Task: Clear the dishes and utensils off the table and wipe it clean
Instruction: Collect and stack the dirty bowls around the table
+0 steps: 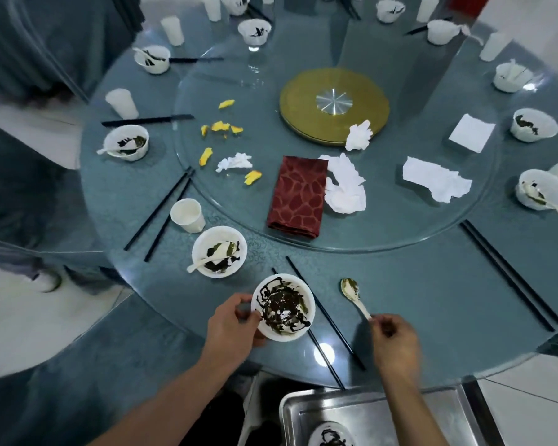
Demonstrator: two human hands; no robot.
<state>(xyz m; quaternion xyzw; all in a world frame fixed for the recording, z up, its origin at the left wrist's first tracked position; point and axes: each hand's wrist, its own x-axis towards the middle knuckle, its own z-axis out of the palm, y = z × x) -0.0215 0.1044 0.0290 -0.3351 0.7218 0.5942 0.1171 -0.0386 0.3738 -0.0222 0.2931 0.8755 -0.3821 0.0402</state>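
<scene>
Dirty bowl, at the table's six o'clock edge, is gripped by the left hand; white spoon, at its three o'clock, is pinched by the handle in the right hand; black chopsticks lie between.

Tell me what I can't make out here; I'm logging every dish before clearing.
- Bowl in the metal tray, head view: cut off by the bottom edge.
- Chopsticks, head view: partly hidden under the bowl that the left hand holds.
- Far cups and bowls, head view: blurred, cropped by the top edge.
</scene>
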